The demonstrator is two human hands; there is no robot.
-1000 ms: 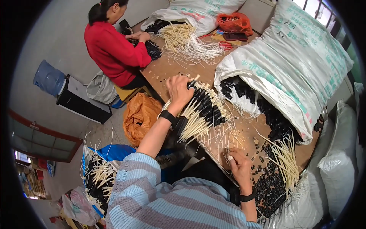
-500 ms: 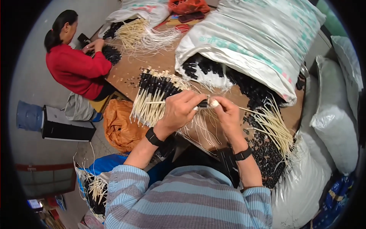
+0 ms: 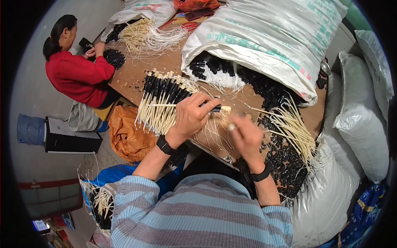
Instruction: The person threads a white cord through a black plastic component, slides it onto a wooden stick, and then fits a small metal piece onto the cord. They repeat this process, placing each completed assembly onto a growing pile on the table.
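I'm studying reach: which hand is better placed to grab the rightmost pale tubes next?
Likely the right hand: it is nearer those pale tubes, while the left hand holds a black-sleeved piece.

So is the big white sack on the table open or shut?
Open: the white sack has a gaping mouth, with black parts spread from it onto the table.

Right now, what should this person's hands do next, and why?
Perhaps the left hand should lay its black piece on the pile beside it: the piece already shows a pale tip, like many piled there, and the blurred right hand looks apart from it.
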